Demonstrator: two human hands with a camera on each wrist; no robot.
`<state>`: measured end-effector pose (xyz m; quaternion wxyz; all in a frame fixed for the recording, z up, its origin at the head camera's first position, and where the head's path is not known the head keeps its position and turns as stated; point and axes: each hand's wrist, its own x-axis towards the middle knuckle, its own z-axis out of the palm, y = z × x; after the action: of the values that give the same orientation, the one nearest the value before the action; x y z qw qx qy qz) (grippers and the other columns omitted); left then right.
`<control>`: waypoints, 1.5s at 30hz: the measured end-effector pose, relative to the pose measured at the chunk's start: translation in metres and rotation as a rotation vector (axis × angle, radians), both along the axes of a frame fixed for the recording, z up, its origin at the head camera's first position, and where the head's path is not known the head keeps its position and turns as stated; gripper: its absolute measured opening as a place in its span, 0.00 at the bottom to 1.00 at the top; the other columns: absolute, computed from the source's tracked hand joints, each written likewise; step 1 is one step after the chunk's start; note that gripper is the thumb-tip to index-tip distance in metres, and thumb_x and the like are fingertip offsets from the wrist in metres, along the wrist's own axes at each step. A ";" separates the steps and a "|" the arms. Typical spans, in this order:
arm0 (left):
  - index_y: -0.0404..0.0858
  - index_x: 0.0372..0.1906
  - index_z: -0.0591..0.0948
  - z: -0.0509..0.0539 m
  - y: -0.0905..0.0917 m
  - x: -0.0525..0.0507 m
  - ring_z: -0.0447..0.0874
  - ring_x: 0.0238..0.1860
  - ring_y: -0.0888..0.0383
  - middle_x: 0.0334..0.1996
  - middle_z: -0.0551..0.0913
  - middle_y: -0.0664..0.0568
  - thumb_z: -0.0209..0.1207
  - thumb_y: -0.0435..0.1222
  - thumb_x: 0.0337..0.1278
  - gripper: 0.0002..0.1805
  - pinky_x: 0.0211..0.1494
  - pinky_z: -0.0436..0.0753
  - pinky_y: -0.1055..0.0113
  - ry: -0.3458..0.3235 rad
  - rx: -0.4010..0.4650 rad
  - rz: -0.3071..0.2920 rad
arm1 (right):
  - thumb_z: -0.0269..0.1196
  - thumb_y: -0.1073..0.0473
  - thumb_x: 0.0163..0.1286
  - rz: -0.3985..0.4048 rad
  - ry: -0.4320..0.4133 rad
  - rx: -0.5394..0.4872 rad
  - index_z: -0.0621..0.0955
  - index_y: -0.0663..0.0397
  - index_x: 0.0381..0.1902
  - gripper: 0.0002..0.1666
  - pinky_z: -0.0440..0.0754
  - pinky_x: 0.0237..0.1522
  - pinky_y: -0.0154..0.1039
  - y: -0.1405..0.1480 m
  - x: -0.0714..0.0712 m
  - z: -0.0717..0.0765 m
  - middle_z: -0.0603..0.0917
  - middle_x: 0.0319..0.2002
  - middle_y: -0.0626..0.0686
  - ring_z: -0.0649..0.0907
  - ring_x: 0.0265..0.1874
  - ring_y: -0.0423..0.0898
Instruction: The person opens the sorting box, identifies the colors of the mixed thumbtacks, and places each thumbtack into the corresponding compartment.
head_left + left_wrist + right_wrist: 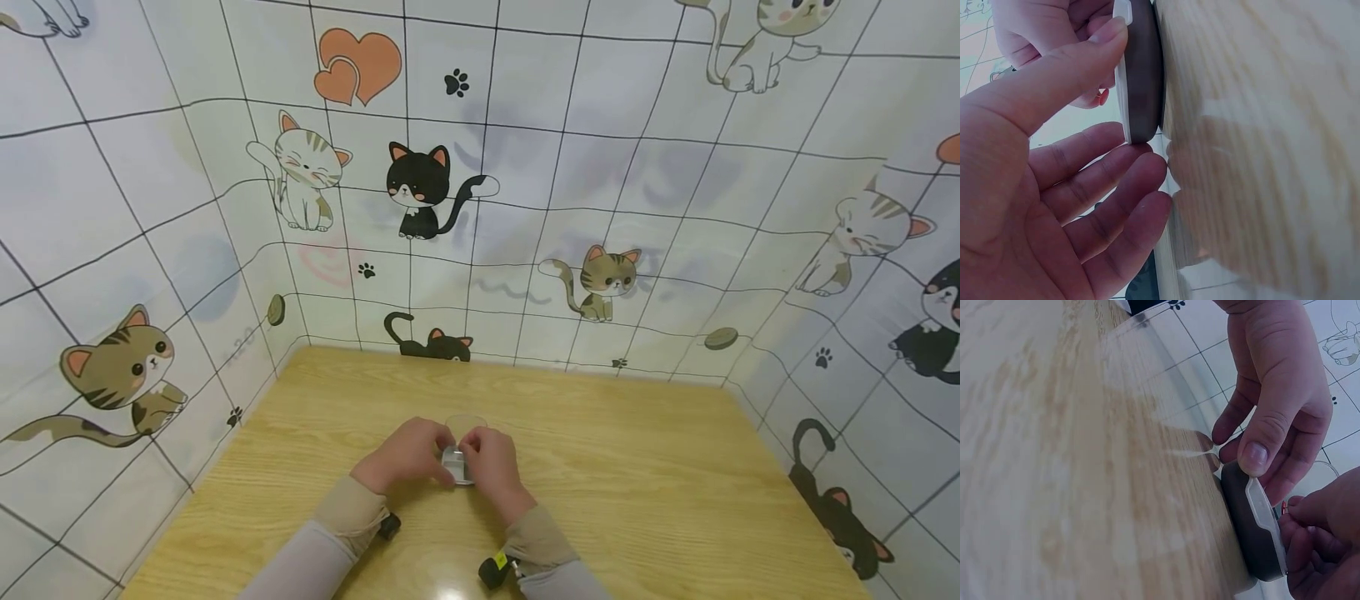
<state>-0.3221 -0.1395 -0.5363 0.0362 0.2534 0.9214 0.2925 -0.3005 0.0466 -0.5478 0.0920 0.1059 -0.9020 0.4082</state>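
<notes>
Steadying left hand (405, 454): thumb set on the rim of a small rounded case with a dark grey-brown body and a pale top (454, 468); the fingertips curve in at its outer side, so the case is lightly gripped between them.
Case position: on the glossy yellow wood-grain table (637, 475), between the two hands. The top shows what look like divisions, partly covered by fingers.
Clear, thin, rounded sheet (466, 420): just behind the case, probably its raised lid; whether a hinge joins them, I cannot tell.
Tiny red-orange piece (1104, 97): at the fingertips of the right hand (491, 462), just beside the case's top; too small to identify.
Right hand's fingers: curled in and brought together, seemingly pinching the red-orange piece.
Step at the case: most likely fine work at the opened top, one hand bracing while the other handles the little piece; whether it is going in or coming out, I cannot tell.
Next move at the case: calls for a firm thumb on the rim so the case does not slide, and a careful pinch, since so small a piece could slip and roll away.
</notes>
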 end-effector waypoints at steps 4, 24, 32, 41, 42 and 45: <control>0.44 0.44 0.90 0.002 0.001 0.001 0.79 0.36 0.62 0.37 0.89 0.59 0.85 0.46 0.36 0.25 0.44 0.79 0.66 0.006 -0.001 -0.003 | 0.69 0.66 0.70 0.002 0.034 0.015 0.87 0.54 0.31 0.06 0.80 0.32 0.33 0.001 0.000 -0.001 0.88 0.27 0.48 0.81 0.28 0.38; 0.44 0.44 0.90 0.005 0.004 0.004 0.79 0.36 0.63 0.36 0.89 0.60 0.85 0.46 0.35 0.25 0.45 0.80 0.65 0.007 -0.022 -0.005 | 0.71 0.65 0.69 0.089 0.015 0.014 0.90 0.52 0.31 0.06 0.82 0.39 0.36 0.015 -0.003 0.008 0.90 0.32 0.48 0.84 0.35 0.40; 0.43 0.43 0.90 0.004 0.004 0.004 0.79 0.37 0.62 0.37 0.89 0.59 0.85 0.45 0.34 0.25 0.46 0.80 0.63 0.001 -0.013 0.005 | 0.68 0.63 0.74 0.322 -0.091 0.017 0.90 0.51 0.37 0.06 0.82 0.43 0.35 0.042 -0.015 0.013 0.89 0.37 0.45 0.82 0.37 0.38; 0.42 0.46 0.91 0.005 0.003 0.005 0.80 0.38 0.60 0.38 0.89 0.59 0.85 0.45 0.34 0.27 0.50 0.80 0.61 -0.013 -0.009 0.018 | 0.67 0.61 0.74 0.326 -0.179 0.001 0.90 0.51 0.37 0.05 0.81 0.40 0.36 0.075 -0.027 0.013 0.88 0.34 0.46 0.81 0.34 0.41; 0.42 0.47 0.91 0.006 0.003 0.006 0.80 0.39 0.60 0.38 0.89 0.59 0.85 0.44 0.34 0.28 0.50 0.80 0.60 -0.015 -0.011 0.020 | 0.68 0.60 0.74 0.323 -0.190 0.006 0.90 0.51 0.38 0.05 0.81 0.40 0.36 0.079 -0.029 0.013 0.88 0.35 0.46 0.81 0.34 0.41; 0.41 0.47 0.91 0.008 0.005 0.006 0.80 0.40 0.59 0.39 0.90 0.57 0.85 0.44 0.34 0.28 0.51 0.81 0.59 -0.020 -0.010 0.018 | 0.68 0.60 0.74 0.311 -0.211 0.029 0.90 0.51 0.39 0.05 0.81 0.40 0.37 0.091 -0.031 0.009 0.88 0.36 0.47 0.81 0.35 0.41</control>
<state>-0.3158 -0.1344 -0.5286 0.0441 0.2420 0.9247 0.2907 -0.3319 0.1372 -0.5383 -0.0690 0.2022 -0.8852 0.4132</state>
